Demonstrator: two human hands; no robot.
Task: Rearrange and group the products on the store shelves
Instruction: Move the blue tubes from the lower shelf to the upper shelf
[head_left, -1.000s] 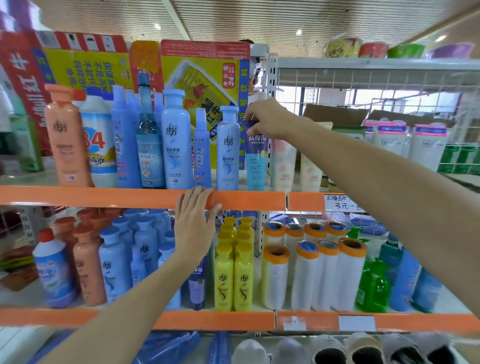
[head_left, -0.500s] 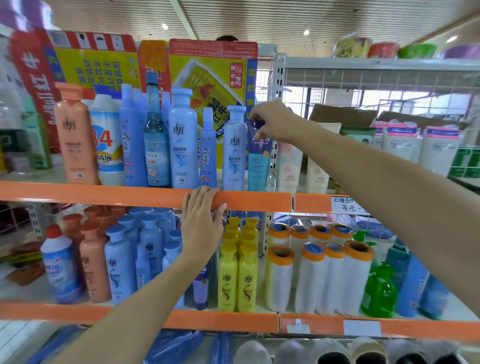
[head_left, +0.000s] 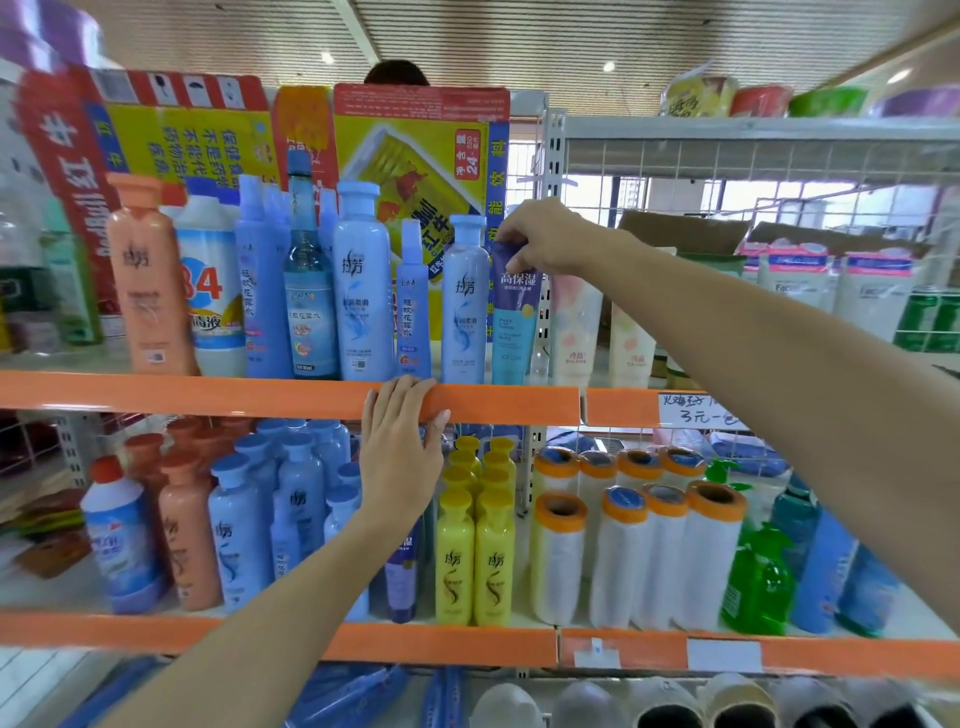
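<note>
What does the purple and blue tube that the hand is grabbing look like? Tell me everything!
The tube is soft-looking plastic, purple at the top fading to teal below, with white Chinese writing. It stands upright on the upper orange-edged shelf, cap end down, just right of a pale blue bottle. The right hand pinches its flat top end.

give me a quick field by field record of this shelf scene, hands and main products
setting: store shelving with orange shelf edges
right hand: pinches the top of a purple and teal tube standing on the upper shelf
left hand: fingers rest flat on the orange edge of the upper shelf
left of tube: pale blue bottle, touching or nearly so
right of tube: white tubes
lower shelf: yellow bottles, orange-capped white rolls, green pump bottle
</note>
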